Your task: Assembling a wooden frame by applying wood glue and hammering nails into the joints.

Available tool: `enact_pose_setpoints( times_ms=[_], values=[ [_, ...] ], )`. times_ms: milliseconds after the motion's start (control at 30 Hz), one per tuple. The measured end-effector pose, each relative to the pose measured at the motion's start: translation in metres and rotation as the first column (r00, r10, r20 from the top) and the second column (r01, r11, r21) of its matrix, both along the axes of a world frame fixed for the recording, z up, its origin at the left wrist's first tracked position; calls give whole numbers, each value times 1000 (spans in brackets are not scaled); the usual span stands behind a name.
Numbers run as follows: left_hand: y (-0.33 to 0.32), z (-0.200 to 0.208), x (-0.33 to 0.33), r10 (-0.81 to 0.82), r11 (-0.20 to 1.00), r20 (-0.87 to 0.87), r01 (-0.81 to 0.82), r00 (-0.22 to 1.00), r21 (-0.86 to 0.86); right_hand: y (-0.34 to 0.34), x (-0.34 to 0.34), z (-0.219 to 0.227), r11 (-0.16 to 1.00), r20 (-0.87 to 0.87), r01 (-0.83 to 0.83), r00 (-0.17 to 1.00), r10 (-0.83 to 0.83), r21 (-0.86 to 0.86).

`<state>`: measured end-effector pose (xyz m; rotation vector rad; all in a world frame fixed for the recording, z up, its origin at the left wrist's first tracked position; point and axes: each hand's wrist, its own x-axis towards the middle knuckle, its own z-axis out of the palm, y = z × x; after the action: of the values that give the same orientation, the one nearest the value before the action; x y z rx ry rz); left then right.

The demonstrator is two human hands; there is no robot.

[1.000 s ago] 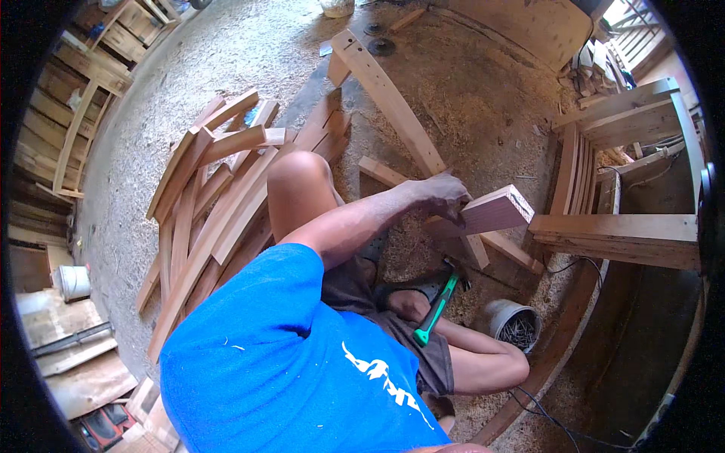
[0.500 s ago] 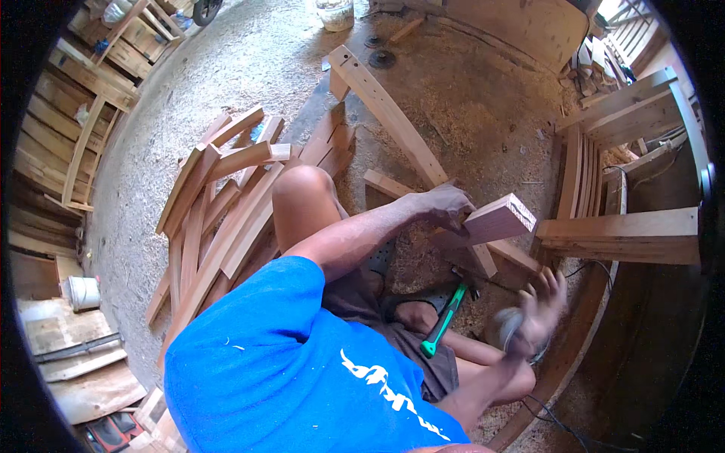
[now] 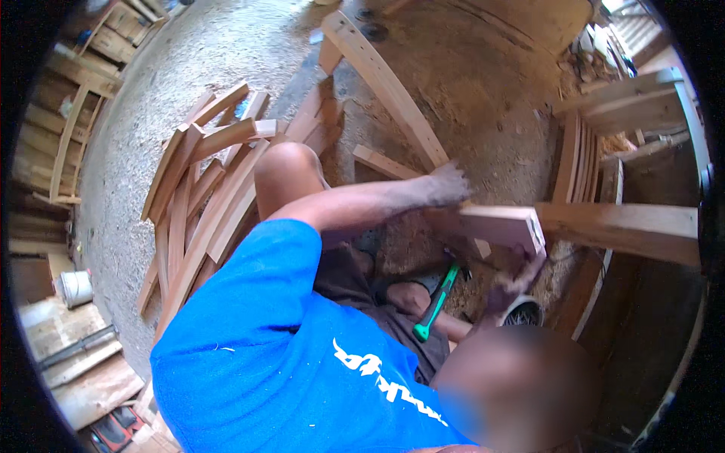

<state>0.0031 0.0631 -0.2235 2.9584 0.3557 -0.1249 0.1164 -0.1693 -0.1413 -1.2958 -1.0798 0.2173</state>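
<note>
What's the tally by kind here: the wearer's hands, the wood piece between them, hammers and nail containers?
Hands, left hand and right hand: 2
Wood piece between them: 1
Green-handled hammer: 1
Nail container: 1
Total: 5

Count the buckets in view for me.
2 clear ones: a white bucket at far left and a nail bucket by the right hand. A pale sliver at the top edge might be a third; others may be hidden.

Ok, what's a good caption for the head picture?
A person in a blue shirt at a wooden block, green hammer nearby.
</note>
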Motion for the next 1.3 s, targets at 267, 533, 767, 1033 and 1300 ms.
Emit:
enact_pose_setpoints(
  times_ms=[267, 533, 767, 1033, 1300],
  values=[
    [23, 29, 39, -144, 977, 62, 132, 988, 170, -27, 3, -2, 974, 18, 136, 991, -135, -183],
    [90, 254, 42, -229, 973, 280, 217, 932, 75, -55, 55, 69, 960, -42, 251, 965, -258, -124],
    [91, 338, 17, -145, 989, 232, 143, 962, 25, 24, 78, 93, 988, 12, 21, 1000, -19, -154],
    [97, 308, 49, -152, 980, 403, 86, 903, 178, 85, 109, 59, 981, 199, 13, 980, 26, -192],
    [96, 285, 86, -101, 982, 281, 50, 954, 183, 84, 172, 33, 975, 115, 34, 993, -9, -220]
  ],
)
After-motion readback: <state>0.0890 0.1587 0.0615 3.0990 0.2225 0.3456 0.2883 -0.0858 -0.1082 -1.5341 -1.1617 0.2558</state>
